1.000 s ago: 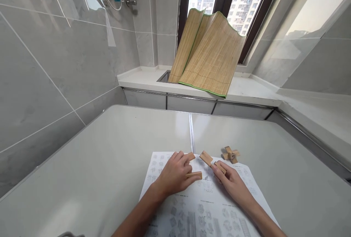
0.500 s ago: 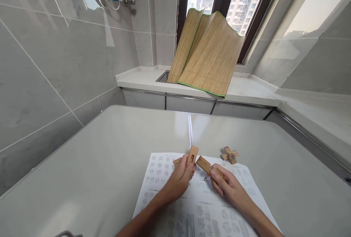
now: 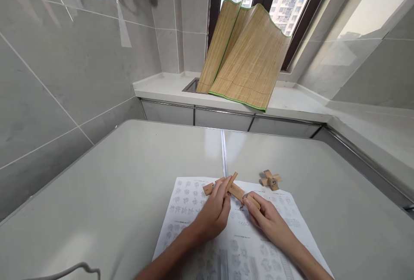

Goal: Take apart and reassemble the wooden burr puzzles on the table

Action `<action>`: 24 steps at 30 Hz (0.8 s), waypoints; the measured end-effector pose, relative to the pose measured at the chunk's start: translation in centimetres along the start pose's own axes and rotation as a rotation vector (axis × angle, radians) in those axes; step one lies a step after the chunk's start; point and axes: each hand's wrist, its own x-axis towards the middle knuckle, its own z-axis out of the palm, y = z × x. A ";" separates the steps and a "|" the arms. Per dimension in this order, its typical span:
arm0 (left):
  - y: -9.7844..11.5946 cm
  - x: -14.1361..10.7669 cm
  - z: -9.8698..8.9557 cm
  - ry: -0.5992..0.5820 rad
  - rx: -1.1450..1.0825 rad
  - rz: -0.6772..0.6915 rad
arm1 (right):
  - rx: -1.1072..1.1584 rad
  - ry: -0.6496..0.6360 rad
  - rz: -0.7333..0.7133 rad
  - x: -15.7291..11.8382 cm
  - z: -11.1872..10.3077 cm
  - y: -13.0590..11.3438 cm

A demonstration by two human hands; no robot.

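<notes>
Pale table [image 3: 97, 193] fills the foreground. White counter [image 3: 171, 90] behind it, with a sunken basin [image 3: 191, 85]: lower left end of the bamboo mat [image 3: 249, 60] stands in it, rest of its inside hidden. Printed sheet [image 3: 242, 231] flat on the table under my hands.

My left hand [image 3: 215, 209]: fingers closed on a narrow wooden strip [image 3: 232, 180], seen edge-on, its free end past my fingertips, long axis pointing away and to the right. My right hand [image 3: 263, 212]: thumb and fingers clamped on the near end of a wooden bar [image 3: 237, 192]. Bar's long axis slants away to the left; far end reaches my left fingers. Contact with the strip: cannot tell.

Wooden cross [image 3: 271, 180] beyond my right hand, by the sheet's far edge. Small wooden end [image 3: 208, 189] shows past my left knuckles; held or lying, cannot tell.
</notes>
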 end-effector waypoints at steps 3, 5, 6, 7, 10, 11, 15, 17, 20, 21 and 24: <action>0.0 -0.2 0.2 -0.008 0.017 -0.009 | -0.013 0.009 -0.011 0.1 0.1 0.1; 0.1 -0.4 0.3 -0.040 0.030 -0.017 | -0.024 0.010 -0.021 0.1 0.1 0.0; 0.2 -0.4 0.3 -0.056 0.037 -0.019 | -0.031 0.009 -0.024 0.1 0.1 0.0; 0.2 -0.5 0.3 -0.065 0.046 -0.016 | -0.036 0.008 -0.027 0.0 0.1 0.0; 0.0 -0.5 0.3 -0.087 0.084 0.020 | -0.048 0.010 -0.039 -0.1 0.0 0.1; -0.1 -0.5 0.3 -0.099 0.100 0.041 | -0.043 0.008 -0.039 -0.1 0.0 0.2; -0.6 -0.6 0.6 -0.130 0.164 0.088 | 0.030 -0.006 -0.017 -0.2 0.4 0.5; -0.6 -0.5 0.7 -0.125 0.168 0.095 | 0.063 0.000 -0.015 -0.1 0.6 0.4; -0.3 -0.4 0.6 -0.092 0.122 0.101 | 0.119 -0.030 -0.014 0.0 0.7 0.1; -0.2 -0.4 0.6 -0.072 0.105 0.094 | 0.140 -0.061 -0.010 0.0 0.7 -0.1; 0.0 -0.3 0.4 -0.025 0.078 0.047 | 0.173 -0.149 -0.009 -0.1 0.7 -0.3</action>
